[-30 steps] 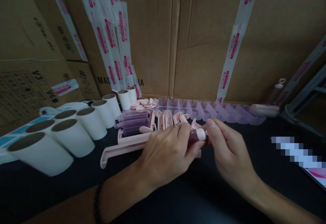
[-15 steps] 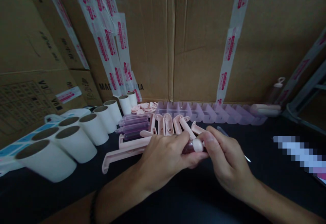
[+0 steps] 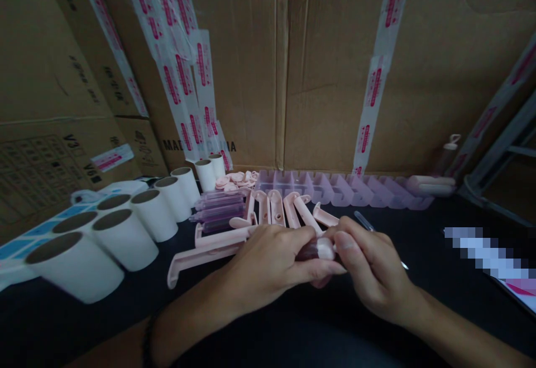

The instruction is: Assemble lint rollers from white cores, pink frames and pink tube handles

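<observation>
Wrapped in my left hand [image 3: 268,259] is a dark, translucent purple tube [image 3: 307,251] with a pale pink end cap [image 3: 325,249] pointing right. My right hand [image 3: 372,267] is closed, its thumb and forefinger pinching at the outer end of that cap; the exact grip is hidden behind the thumb. Just beyond the hands lie several pale pink plastic handles [image 3: 277,209], and one long handle [image 3: 205,262] sits beside my left forearm. Several purple translucent tubes [image 3: 220,211] are stacked left of the handles.
White paper-core rolls [image 3: 138,239] stand at left. Small pink parts [image 3: 237,180] and a row of purple trays [image 3: 335,188] line the cardboard wall [image 3: 326,77]. A pen-like tool [image 3: 364,221] lies behind my right hand. A pink-capped piece [image 3: 431,184] sits back right.
The camera view has tilted slightly. Both hands stay together around the tube; my left thumb now lies straighter along the cap's near side, and slightly more of the cap shows.
</observation>
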`<state>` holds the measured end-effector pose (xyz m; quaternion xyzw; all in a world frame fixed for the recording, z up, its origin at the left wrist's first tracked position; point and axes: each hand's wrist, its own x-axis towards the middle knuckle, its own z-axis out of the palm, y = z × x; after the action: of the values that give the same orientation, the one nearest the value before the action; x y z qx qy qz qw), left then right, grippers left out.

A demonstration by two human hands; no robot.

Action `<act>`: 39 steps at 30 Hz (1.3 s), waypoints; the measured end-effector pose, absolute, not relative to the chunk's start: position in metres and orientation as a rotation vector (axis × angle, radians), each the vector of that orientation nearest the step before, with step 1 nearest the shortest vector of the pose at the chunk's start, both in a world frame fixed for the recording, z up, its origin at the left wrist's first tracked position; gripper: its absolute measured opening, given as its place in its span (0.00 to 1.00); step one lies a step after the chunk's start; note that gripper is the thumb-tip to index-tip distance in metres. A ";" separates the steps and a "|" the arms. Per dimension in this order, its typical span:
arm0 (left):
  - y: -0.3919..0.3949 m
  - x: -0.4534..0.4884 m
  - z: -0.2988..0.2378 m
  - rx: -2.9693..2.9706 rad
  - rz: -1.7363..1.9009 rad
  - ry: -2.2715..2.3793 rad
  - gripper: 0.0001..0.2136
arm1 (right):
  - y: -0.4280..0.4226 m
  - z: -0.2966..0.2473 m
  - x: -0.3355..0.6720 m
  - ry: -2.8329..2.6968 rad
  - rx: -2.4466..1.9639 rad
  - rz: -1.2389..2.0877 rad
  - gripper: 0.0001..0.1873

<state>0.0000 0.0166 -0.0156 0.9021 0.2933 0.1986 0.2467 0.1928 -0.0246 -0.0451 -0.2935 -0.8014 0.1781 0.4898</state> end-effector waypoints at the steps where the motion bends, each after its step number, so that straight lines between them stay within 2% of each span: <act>1: 0.018 0.000 -0.015 2.454 0.528 0.785 0.24 | -0.025 -0.044 0.193 -1.966 -0.704 0.429 0.12; 9: 0.022 -0.004 -0.009 2.341 0.451 0.558 0.16 | -0.024 -0.042 0.199 -2.074 -0.661 0.347 0.09; 25: 0.026 -0.010 0.003 2.220 0.286 0.506 0.15 | -0.023 -0.044 0.199 -2.107 -0.544 0.457 0.09; 33: 0.023 -0.010 0.005 2.135 0.264 0.537 0.16 | -0.023 -0.051 0.201 -2.174 -0.576 0.018 0.09; 39: 0.022 -0.010 0.002 1.933 0.181 0.473 0.18 | -0.022 -0.056 0.207 -2.297 -0.547 -0.159 0.14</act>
<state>-0.0100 0.0222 0.0016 0.8135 0.1990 0.0760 0.5412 0.2070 -0.0216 -0.0557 -0.2142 -0.8987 -0.0620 0.3777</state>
